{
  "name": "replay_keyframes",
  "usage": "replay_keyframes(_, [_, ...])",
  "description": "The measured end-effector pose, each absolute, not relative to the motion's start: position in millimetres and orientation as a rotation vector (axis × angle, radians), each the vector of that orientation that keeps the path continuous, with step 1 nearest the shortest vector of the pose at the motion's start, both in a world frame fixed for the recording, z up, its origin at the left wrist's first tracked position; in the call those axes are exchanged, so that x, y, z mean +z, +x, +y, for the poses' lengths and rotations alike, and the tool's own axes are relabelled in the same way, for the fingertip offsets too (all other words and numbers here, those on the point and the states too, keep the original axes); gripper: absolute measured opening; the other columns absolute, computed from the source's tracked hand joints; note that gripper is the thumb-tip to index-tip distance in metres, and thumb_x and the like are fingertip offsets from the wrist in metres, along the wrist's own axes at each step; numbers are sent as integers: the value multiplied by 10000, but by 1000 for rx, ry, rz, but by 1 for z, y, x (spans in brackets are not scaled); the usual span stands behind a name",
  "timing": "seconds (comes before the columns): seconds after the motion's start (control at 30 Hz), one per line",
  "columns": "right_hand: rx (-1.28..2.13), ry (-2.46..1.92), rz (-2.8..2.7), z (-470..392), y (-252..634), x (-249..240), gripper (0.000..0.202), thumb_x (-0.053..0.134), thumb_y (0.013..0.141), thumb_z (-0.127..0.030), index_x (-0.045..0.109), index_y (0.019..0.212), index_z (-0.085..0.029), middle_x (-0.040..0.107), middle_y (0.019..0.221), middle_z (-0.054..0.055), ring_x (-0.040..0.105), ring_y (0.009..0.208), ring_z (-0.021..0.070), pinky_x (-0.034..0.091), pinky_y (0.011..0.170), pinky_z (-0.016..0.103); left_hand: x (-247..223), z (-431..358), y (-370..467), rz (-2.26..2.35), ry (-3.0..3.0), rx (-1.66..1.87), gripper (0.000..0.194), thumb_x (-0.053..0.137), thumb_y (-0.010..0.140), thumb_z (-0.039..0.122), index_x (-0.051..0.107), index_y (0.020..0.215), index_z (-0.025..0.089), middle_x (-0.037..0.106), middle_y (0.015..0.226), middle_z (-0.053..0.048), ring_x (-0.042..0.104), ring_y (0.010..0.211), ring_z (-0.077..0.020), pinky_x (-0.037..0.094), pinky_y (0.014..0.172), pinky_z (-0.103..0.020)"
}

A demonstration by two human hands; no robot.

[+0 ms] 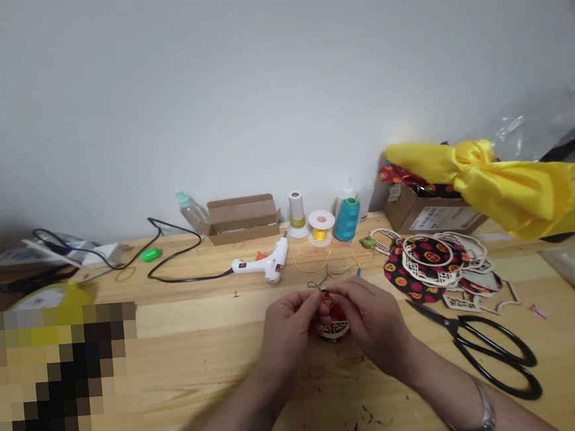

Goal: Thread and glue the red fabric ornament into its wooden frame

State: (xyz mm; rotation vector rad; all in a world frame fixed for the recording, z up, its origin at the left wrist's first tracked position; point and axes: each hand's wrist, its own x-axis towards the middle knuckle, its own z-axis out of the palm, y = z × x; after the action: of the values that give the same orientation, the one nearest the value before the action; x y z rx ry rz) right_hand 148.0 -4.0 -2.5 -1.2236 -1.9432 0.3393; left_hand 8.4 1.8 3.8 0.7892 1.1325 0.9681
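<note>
Near the middle of the wooden table (220, 373), a small round ornament (335, 329) with red patterned cloth and a pale fretwork rim is held between both hands. My left hand (292, 321) pinches its upper left side, where a green cord (315, 286) loops out. My right hand (368, 315) has its thumb and fingers closed on the upper right side. The cord's tail runs up and right, above the right fingers. Fingertips partly hide the ornament's top.
Black scissors (453, 325) lie to the right, below stacked cloth and fretwork pieces (411, 272). A white glue gun (261, 264), a yellow thread spool (321, 229), a teal thread cone (347, 221) and an open cardboard box (243, 229) stand or lie behind the hands.
</note>
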Motion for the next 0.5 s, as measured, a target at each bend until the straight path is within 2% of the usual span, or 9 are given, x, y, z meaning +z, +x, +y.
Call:
replay_keyframes(0.17, [427, -1202, -1943, -4, 148, -5, 181, 433, 848, -150, 605, 895, -177, 642, 816, 52, 566, 753, 151, 421, 690, 260, 0, 1, 7, 1092, 854, 923, 230, 596, 716, 310, 585, 592, 116, 549, 531, 7, 481, 487, -79, 386, 504, -198])
replay_keyframes(0.4, [520, -1269, -1925, -4, 147, -1, 178, 428, 843, -156, 590, 773, -177, 595, 709, 29, 526, 675, 139, 385, 635, 251, 6, 0, 8, 1124, 929, 896, 244, 585, 723, 301, 575, 565, 115, 531, 508, 10, 461, 472, -74, 361, 487, -190])
replay_keyframes(0.5, [666, -1303, -1853, -2, 148, 3, 200, 423, 847, -177, 587, 733, -174, 590, 691, 22, 524, 663, 134, 385, 625, 246, 6, 1, 8, 1117, 926, 905, 240, 587, 720, 301, 568, 565, 119, 526, 503, 17, 460, 471, -73, 362, 489, -189])
